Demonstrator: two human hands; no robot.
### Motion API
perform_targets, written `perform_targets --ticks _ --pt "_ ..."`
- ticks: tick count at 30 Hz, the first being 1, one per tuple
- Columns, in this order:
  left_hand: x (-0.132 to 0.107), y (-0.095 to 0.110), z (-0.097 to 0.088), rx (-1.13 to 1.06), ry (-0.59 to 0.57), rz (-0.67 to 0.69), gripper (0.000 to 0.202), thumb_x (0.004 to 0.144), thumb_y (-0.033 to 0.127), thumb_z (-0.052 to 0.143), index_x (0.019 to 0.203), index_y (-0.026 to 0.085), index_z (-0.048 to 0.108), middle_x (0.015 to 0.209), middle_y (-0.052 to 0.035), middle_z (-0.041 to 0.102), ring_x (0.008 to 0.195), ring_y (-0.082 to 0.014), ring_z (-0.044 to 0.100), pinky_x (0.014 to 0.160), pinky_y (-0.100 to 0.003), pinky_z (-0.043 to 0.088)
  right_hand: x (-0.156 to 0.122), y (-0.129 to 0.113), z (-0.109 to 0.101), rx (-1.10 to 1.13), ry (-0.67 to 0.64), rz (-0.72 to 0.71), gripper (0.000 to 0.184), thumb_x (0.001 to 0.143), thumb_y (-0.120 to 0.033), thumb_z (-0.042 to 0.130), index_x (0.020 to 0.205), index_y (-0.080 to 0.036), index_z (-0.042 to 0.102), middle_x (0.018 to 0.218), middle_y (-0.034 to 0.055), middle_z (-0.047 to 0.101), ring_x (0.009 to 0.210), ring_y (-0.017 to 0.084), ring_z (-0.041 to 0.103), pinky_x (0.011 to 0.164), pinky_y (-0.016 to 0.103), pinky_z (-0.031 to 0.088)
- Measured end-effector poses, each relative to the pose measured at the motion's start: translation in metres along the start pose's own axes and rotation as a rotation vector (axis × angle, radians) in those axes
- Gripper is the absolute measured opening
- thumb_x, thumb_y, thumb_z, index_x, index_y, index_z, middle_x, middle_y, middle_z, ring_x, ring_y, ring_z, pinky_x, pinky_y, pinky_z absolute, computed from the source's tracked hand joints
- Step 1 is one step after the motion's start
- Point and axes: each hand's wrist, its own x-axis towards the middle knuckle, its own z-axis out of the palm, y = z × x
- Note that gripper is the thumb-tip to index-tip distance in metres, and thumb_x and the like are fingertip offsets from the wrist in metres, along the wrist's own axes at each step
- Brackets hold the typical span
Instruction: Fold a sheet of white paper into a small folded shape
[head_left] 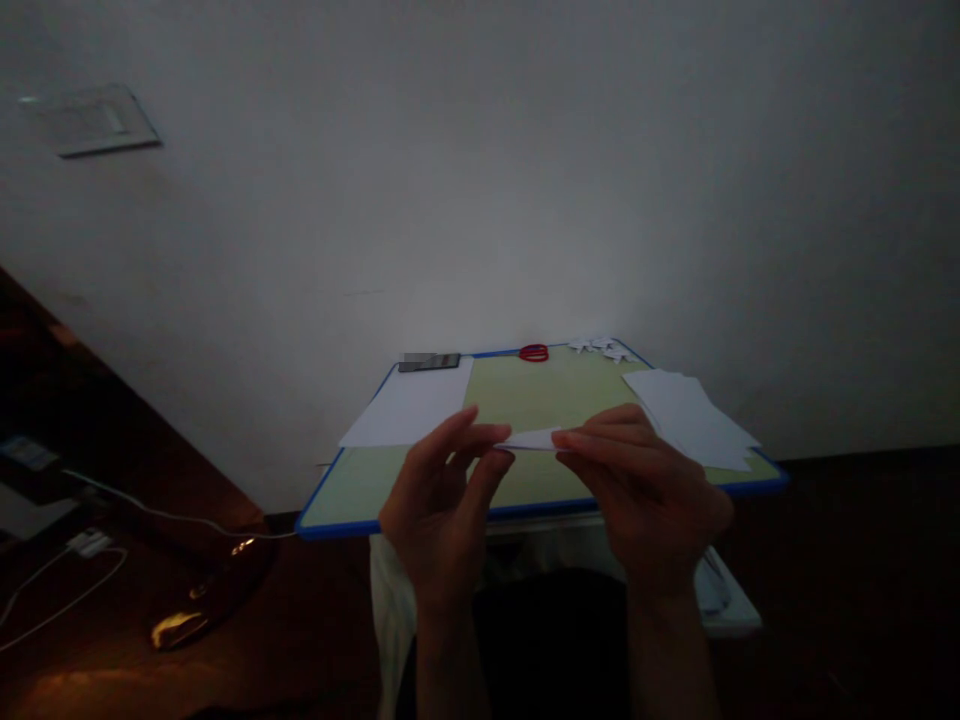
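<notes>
Between my two hands a small folded piece of white paper (534,439) is held up over the table's front half. My left hand (446,490) pinches its left end between thumb and fingertips. At the other end, my right hand (649,485) grips the paper with thumb and index finger, the remaining fingers curled behind. The fold details are too small and dim to make out.
The pale green table (525,390) has a blue edge and stands against a wall. On it lie a white sheet (412,405), a phone (429,362), red-handled scissors (534,352), small folded paper pieces (602,346) and a stack of white paper (694,415). A white cable (172,518) runs at left.
</notes>
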Motion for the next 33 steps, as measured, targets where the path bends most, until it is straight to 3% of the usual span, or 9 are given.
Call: perform_targets --ticks 4,12,18,25,29,33 --pt "0.002 -0.001 -0.003 0.042 -0.076 0.045 0.029 0.092 0.003 0.080 0.106 0.028 0.086 0.097 0.0004 0.085 0.084 -0.0132 0.076 0.073 -0.025 0.063 -0.004 0.001 0.004 0.026 0.033 0.034 0.048 0.089 0.003 0.081 0.120 -0.033 0.083 0.099 -0.0026 0.087 0.086 0.019 0.076 0.074 0.038 0.062" --pt "0.001 0.003 -0.007 0.040 -0.085 0.121 0.036 0.092 -0.003 0.077 0.111 0.027 0.085 0.103 -0.0008 0.084 0.091 -0.0145 0.076 0.078 -0.030 0.061 -0.014 0.003 0.007 0.150 0.112 0.190 0.039 0.086 0.001 0.085 0.110 -0.029 0.084 0.113 -0.0009 0.086 0.107 0.019 0.081 0.089 0.036 0.068" --pt "0.002 0.005 -0.006 0.069 -0.123 0.149 0.035 0.092 -0.001 0.078 0.113 0.027 0.084 0.105 -0.0004 0.084 0.091 -0.0139 0.076 0.077 -0.029 0.062 -0.011 0.004 0.005 0.166 0.104 0.159 0.037 0.085 0.002 0.084 0.107 -0.028 0.084 0.109 -0.0011 0.086 0.102 0.018 0.080 0.083 0.034 0.067" --pt "0.005 0.006 -0.007 0.062 -0.148 0.159 0.037 0.092 -0.001 0.078 0.114 0.028 0.085 0.105 -0.0009 0.084 0.091 -0.0152 0.077 0.075 -0.029 0.062 -0.007 0.007 0.002 0.212 0.066 0.102 0.031 0.085 0.002 0.083 0.098 -0.026 0.082 0.091 -0.0021 0.081 0.082 0.017 0.073 0.069 0.034 0.059" --pt "0.005 0.009 -0.010 0.118 -0.154 0.169 0.038 0.092 0.000 0.079 0.117 0.028 0.084 0.100 0.0000 0.084 0.085 -0.0138 0.075 0.071 -0.027 0.062 -0.005 0.009 0.003 0.222 0.041 0.072 0.033 0.085 0.002 0.083 0.101 -0.027 0.082 0.089 -0.0018 0.081 0.078 0.018 0.071 0.068 0.035 0.057" --pt "0.006 0.012 -0.014 0.195 -0.238 0.210 0.040 0.090 -0.002 0.079 0.119 0.027 0.084 0.101 -0.0008 0.083 0.084 -0.0129 0.075 0.070 -0.025 0.062 -0.005 0.010 0.002 0.237 0.048 0.071 0.042 0.083 0.002 0.085 0.111 -0.029 0.082 0.087 -0.0021 0.080 0.077 0.018 0.070 0.067 0.035 0.056"
